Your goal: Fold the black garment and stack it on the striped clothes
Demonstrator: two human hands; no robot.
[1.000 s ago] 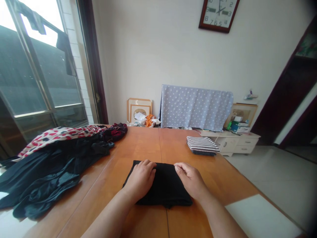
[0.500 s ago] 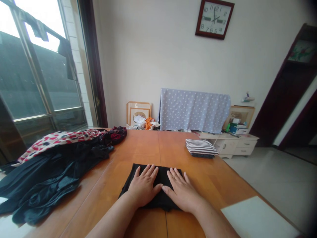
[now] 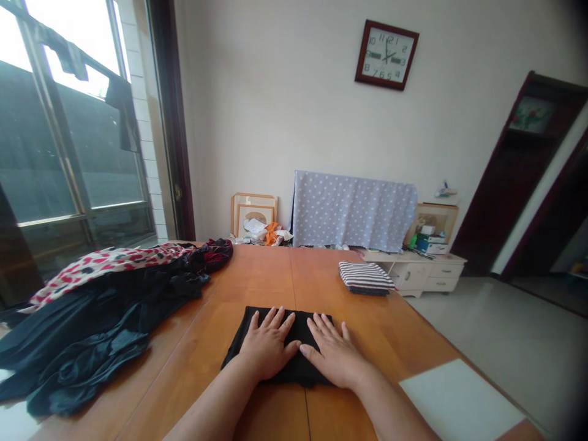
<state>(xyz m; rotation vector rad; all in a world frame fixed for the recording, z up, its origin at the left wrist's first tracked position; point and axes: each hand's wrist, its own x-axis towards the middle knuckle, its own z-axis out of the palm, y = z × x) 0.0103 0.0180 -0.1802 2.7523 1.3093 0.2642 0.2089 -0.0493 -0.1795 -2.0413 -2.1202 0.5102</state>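
Observation:
A folded black garment [image 3: 298, 324] lies flat on the wooden table in front of me; its exact kind cannot be made out. Spread on its left half is my left hand [image 3: 271, 344], palm down with fingers apart. My right hand [image 3: 329, 349] rests flat on the right half, fingers stretched forward. The two thumbs point toward each other and almost meet over the cloth. Both palms cover much of the garment, and nothing is gripped.
Loose dark clothes [image 3: 105, 324] and a red-patterned white cloth [image 3: 110, 268] heap along the left of the table [image 3: 257, 275]. A folded striped stack [image 3: 366, 278] sits at the far right. Near the right edge lies a pale sheet [image 3: 462, 401]. A white cabinet [image 3: 432, 277] stands beyond.
Both hands stay flat on the black garment, with hardly any shift. The camera view has tilted up a little and turned slightly right.

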